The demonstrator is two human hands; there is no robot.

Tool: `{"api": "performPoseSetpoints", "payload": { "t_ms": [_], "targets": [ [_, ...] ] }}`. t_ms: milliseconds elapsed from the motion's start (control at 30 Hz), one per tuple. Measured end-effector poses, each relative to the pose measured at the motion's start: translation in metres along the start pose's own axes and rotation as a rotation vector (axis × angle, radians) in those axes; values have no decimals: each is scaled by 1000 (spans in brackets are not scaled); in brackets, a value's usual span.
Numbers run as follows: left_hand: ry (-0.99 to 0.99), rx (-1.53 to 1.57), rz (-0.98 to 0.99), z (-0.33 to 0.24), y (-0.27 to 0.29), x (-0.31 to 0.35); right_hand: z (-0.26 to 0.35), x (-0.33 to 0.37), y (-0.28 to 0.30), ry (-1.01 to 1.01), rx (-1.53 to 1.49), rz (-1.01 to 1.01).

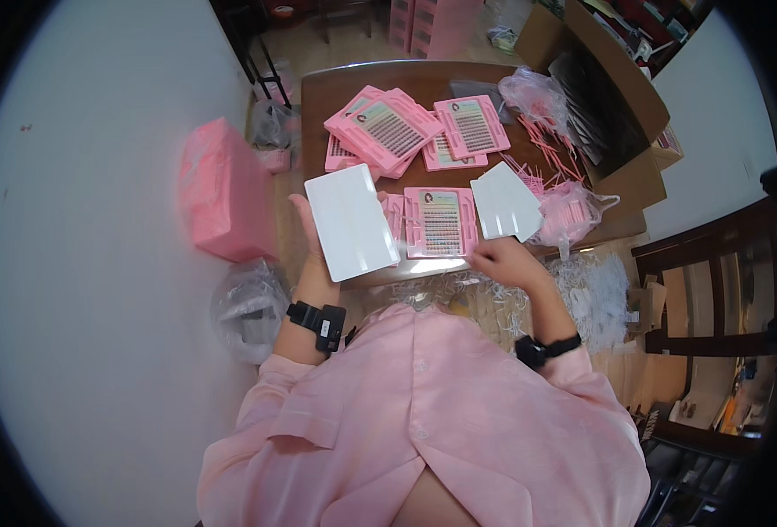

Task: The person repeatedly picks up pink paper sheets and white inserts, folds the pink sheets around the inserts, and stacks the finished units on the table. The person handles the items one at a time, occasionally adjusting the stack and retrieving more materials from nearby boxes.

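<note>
The left grip (311,241) holds a white rectangular panel (352,227), thumb showing past its left edge, fingers past its right. The right grip (505,262) is curled at the lower right corner of a pink tray (441,227) with rows of small dark tufts, near the front edge of the bench (320,97); whether it pinches anything I cannot tell. White sheets (503,202) overlap just right of that tray, beside bagged pink sticks (573,211). Farther back, more pink trays (390,127) lie piled
</note>
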State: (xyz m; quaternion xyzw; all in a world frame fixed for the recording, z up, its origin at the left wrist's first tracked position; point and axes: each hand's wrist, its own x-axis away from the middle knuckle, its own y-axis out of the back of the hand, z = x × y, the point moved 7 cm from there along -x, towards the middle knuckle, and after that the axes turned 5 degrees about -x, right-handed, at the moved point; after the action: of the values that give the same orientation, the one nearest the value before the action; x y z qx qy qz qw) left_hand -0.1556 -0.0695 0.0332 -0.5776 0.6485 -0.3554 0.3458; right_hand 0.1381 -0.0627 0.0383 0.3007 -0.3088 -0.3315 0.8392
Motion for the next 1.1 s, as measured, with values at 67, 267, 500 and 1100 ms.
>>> {"api": "performPoseSetpoints", "payload": {
  "t_ms": [67, 267, 500, 1100],
  "targets": [
    [-47, 81, -27, -9, 4, 4, -56, 31, -30, -264, 311, 227],
    [-17, 22, 12, -4, 0, 8, -63, 13, -38, -225, 293, 73],
    [179, -253, -74, 53, 17, 2, 70, -101, -40, 66, -408, -319],
    [-96, -141, -663, -19, 189, 42, -69, -7, -130, -66, 66, 409]
  ]
}}
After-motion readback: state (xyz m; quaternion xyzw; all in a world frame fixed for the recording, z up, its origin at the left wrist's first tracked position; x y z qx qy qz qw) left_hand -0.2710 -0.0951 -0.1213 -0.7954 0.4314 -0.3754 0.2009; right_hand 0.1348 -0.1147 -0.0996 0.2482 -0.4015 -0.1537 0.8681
